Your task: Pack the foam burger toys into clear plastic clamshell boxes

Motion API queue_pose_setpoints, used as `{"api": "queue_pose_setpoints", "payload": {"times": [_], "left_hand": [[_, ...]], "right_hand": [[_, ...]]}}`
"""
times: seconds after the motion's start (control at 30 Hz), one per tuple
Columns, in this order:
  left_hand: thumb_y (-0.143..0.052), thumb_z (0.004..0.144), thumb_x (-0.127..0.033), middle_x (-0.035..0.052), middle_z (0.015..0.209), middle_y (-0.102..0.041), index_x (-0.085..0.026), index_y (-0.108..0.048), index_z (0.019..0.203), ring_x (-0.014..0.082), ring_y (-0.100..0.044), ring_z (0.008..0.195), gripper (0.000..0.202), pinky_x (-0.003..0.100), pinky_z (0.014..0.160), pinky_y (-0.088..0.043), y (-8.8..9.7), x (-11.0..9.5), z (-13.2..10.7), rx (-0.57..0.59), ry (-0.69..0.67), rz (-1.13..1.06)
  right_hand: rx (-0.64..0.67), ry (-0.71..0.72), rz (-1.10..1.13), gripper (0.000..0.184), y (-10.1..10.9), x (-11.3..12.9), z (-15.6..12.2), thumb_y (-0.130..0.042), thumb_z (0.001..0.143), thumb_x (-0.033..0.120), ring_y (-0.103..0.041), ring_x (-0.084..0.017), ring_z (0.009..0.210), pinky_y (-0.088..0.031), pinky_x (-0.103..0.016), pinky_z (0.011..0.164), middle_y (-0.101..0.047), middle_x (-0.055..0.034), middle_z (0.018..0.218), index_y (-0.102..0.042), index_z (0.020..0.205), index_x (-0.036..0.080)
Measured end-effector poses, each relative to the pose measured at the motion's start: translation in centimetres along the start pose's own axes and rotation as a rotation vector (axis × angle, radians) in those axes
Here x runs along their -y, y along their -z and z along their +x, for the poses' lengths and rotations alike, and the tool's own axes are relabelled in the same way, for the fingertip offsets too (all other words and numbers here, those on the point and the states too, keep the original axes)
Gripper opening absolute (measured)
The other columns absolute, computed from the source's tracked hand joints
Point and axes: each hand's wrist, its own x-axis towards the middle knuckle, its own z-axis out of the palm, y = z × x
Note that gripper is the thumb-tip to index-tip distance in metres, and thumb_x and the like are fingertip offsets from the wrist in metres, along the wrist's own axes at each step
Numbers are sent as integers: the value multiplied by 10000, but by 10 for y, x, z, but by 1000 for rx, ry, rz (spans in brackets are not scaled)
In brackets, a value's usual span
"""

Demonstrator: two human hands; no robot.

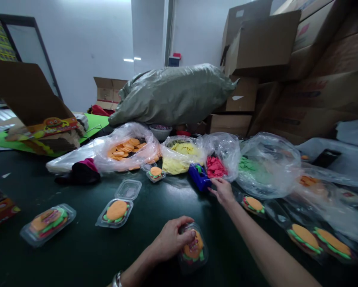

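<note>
Clear plastic clamshells with toy burgers lie around the dark green table [86, 255], which suggests the packing is well under way. The left hand [169, 239] presses down on a burger pack [193, 249] near the front edge, fingers curled over its lid; I judge this one filled and being shut. The right hand [223, 191] stretches far across to the bag of red pieces [216, 166], fingers loosely spread and touching the bag's edge beside a blue block [199, 177]; it grips nothing that I can see. Finished packs sit to the left [49, 221] and at the right edge [306, 237]. One open pack [116, 211] in the middle holds a burger with its lid [128, 189] up, and a small one [155, 173] waits by the orange bag [126, 148]. The bags of yellow [181, 153] and green [252, 164] pieces look well stocked, so plenty seems left.
</note>
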Motion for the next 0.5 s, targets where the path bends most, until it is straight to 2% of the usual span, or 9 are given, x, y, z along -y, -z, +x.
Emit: {"api": "queue_pose_setpoints", "payload": {"times": [0.2,0.5], "left_hand": [[-574,794,-423,80,936,-677,-113,-605,1161,234,-622,855,481,294,737,-493,0,-8,1,-10,13,31],[-601,792,-440,91,978,-677,-107,-585,1194,229,-623,879,522,297,762,-501,-1,-8,5,16,53,-23]], "right_hand": [[-56,45,99,235,-1,-29,-12,-585,910,285,-638,-173,855,-561,-346,710,-630,-57,1062,-589,1100,148],[-126,11,144,258,-15,-39,-8,-570,919,304,-641,-175,859,-562,-353,718,-629,-62,1076,-579,1129,155]]}}
